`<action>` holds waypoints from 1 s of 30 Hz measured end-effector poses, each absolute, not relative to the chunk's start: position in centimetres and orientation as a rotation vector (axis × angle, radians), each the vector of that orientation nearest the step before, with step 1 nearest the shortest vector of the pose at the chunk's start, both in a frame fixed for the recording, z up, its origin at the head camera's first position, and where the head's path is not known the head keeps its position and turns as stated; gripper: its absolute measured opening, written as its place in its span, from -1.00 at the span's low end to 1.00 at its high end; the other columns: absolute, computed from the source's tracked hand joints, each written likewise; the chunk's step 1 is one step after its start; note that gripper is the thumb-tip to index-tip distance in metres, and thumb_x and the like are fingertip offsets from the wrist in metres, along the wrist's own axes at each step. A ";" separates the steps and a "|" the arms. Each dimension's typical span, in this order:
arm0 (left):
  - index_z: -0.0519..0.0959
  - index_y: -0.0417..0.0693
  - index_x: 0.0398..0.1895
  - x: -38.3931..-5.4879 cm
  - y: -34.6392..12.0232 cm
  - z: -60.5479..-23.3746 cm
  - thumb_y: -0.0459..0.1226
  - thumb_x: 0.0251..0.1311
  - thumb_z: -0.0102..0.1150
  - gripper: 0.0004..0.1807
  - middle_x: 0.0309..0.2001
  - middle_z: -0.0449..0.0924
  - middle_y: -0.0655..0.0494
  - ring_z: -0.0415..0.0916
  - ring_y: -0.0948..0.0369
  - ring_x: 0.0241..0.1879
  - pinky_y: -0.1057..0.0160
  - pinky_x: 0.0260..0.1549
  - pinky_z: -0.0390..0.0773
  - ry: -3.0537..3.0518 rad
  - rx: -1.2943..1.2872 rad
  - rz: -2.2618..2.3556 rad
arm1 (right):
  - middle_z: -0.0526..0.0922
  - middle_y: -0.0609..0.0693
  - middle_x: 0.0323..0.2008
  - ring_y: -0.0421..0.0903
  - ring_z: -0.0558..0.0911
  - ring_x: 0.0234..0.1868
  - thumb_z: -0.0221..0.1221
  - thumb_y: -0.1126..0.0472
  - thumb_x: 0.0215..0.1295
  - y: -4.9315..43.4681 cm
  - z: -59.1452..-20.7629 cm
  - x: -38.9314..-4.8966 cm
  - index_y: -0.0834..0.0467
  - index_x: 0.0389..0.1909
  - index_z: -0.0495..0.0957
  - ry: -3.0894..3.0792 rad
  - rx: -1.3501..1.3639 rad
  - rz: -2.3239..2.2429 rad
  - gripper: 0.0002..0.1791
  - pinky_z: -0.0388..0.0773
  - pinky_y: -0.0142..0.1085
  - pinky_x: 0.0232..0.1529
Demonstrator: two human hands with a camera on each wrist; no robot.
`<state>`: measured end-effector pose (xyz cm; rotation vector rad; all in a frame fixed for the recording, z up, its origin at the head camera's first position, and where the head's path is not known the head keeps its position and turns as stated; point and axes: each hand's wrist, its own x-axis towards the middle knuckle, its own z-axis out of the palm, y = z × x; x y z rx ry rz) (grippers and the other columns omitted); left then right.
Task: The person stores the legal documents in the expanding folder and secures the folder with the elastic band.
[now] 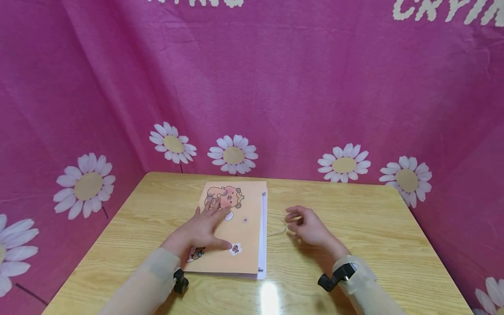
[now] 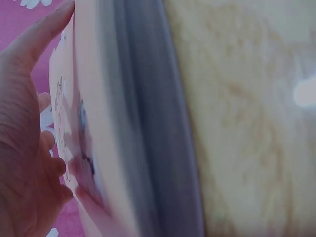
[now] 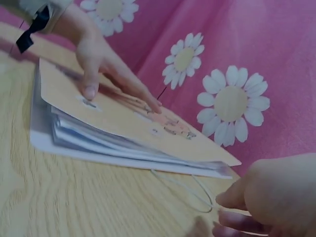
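Observation:
A peach-coloured file folder (image 1: pixel 252 245) with cartoon bear prints lies on the table, papers (image 3: pixel 89 140) showing between its covers along the right edge. My left hand (image 1: pixel 202 227) rests on the front cover with its fingers spread. In the left wrist view the folder's thick edge (image 2: pixel 143 118) stands close beside that hand. A thin elastic cord (image 3: pixel 190 195) loops out from the folder's right side onto the table. My right hand (image 1: pixel 309 225) hovers just right of this loop, fingers loosely bent, fingertips close to the cord and nothing seen between them.
The wooden table (image 1: pixel 374 236) extends on both sides of the folder. A pink cloth (image 1: pixel 275 96) with daisy prints hangs behind and at both sides. Each wrist wears a black camera mount (image 1: pixel 334 278) over a light sleeve.

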<state>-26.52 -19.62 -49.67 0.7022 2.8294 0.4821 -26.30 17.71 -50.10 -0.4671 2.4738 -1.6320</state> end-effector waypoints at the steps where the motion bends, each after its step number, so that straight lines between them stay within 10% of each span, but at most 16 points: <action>1: 0.01 0.20 0.75 -26.6 -19.6 -49.8 0.52 -0.09 0.34 0.37 0.70 -0.35 -0.15 -0.49 -0.25 0.62 -0.35 0.48 -0.31 2.824 0.698 0.488 | 0.62 0.35 0.04 0.06 0.64 -0.17 0.21 0.56 0.31 17.7 -50.3 -26.4 0.47 0.29 0.45 2.506 -0.464 -1.610 -0.49 0.63 -0.23 -0.34; 13: 0.00 0.05 0.75 -27.0 -19.5 -51.2 0.59 -0.20 0.31 0.50 0.71 -0.26 -0.12 -0.39 -0.29 0.63 -0.33 0.49 -0.23 2.861 0.654 0.444 | 0.64 0.08 -0.20 -0.03 0.60 -0.21 0.35 0.48 0.20 16.8 -51.3 -27.1 0.37 0.15 0.58 2.867 -0.509 -1.195 -0.54 0.59 -0.03 -0.04; 30: 0.01 0.10 0.75 -26.9 -19.1 -50.2 0.57 -0.20 0.33 0.46 0.70 -0.22 -0.13 -0.37 -0.30 0.62 -0.36 0.48 -0.23 2.821 0.615 0.370 | 0.63 0.01 -0.43 -0.10 0.57 -0.43 0.45 0.28 0.28 14.6 -51.5 -27.3 0.30 -0.23 0.67 2.799 -0.291 -1.494 -0.81 0.52 -0.30 -0.39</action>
